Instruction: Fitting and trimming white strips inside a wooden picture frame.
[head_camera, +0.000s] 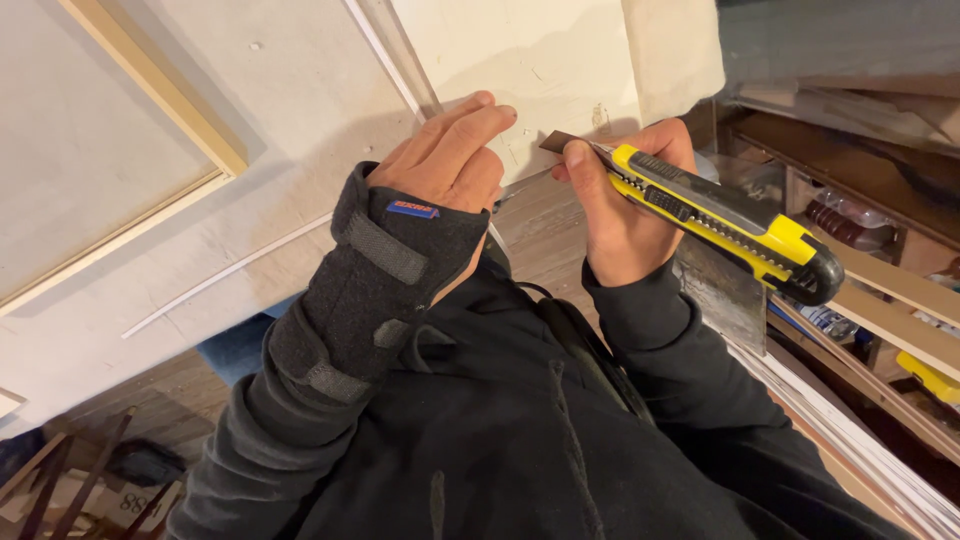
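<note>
A view looks down from a person's head at their own two hands, raised close together in front of a pale, off-white board (300, 90). The right hand (625, 215) is clenched around a yellow and black utility knife (715, 215), the thumb pressed along the top of its body near the front. The short metal blade (562, 141) sticks out past the thumb tip and points toward the left hand, its tip lying against the lower edge of the board. The knife's black rear end angles away to the outer side of the right hand. The left hand (445, 155) wears a dark grey wrist brace (375, 285) with straps that covers the wrist and forearm. Its fingers are bent and held together, knuckles resting on the board just beside the blade; it grips nothing that can be seen. Both arms are in black sleeves (650, 340). Beyond the left hand, a light wooden strip (160, 95) runs slantwise across the board, and a thin white strip (230, 272) lies below it. Past the right hand stand wooden shelves (850, 190) holding planks and clutter. Under the hands, a wooden floor (545, 235) shows.
</note>
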